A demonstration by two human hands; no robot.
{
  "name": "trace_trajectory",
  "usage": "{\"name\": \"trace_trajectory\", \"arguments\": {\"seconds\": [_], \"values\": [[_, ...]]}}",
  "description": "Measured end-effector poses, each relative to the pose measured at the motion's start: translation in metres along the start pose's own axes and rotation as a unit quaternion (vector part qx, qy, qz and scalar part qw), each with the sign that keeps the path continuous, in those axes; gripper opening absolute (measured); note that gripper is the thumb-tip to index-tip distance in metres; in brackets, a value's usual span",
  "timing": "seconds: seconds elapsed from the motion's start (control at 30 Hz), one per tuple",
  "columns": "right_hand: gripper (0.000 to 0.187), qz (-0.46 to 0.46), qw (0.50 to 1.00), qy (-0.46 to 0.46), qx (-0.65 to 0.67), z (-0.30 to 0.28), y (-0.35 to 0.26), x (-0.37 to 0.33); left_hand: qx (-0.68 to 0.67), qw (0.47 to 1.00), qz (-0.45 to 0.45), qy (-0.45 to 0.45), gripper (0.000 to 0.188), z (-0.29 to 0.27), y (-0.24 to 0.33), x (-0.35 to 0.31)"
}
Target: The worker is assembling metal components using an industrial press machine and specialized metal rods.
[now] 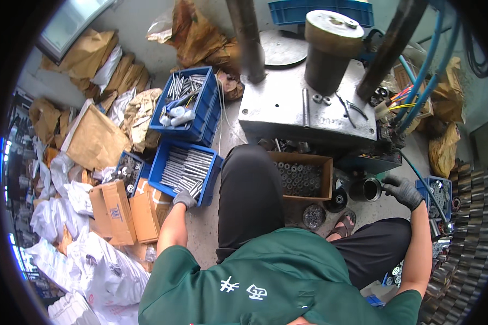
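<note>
Rods (184, 167) lie in the blue bin (213, 177), where picking some out seems the step in hand, the left hand (185, 200) at their near end, grip impossible to tell, the right hand (404, 192) loosely open beside a metal cylinder (357, 190); lifting calls for a firm pinch.

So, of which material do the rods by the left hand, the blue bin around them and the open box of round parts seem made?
Rods: probably bare metal, smooth; they look silvery and shiny.
Bin: likely plastic, fairly smooth; its blue looks even.
Box: probably cardboard, matt and uncoated; its walls are flat, brown and dull.
</note>
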State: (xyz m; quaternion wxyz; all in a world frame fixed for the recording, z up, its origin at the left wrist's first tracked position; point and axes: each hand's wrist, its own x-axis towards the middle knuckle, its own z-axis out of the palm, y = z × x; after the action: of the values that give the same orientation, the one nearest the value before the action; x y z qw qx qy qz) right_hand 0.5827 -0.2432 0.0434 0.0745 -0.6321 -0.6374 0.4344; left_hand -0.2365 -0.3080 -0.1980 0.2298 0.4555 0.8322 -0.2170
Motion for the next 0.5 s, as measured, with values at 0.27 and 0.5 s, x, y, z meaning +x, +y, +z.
{"name": "trace_trajectory", "arguments": {"seconds": [0.27, 0.5], "values": [[0.030, -0.226, 0.931, 0.005, -0.285, 0.010, -0.105, -0.026, -0.063, 0.989, 0.101, 0.083, 0.058, -0.082, 0.007, -0.027], [0.030, -0.381, 0.908, 0.045, -0.169, 0.059, -0.137, 0.004, -0.298, 0.860, 0.371, 0.184, 0.066, -0.243, 0.144, -0.103]]}}
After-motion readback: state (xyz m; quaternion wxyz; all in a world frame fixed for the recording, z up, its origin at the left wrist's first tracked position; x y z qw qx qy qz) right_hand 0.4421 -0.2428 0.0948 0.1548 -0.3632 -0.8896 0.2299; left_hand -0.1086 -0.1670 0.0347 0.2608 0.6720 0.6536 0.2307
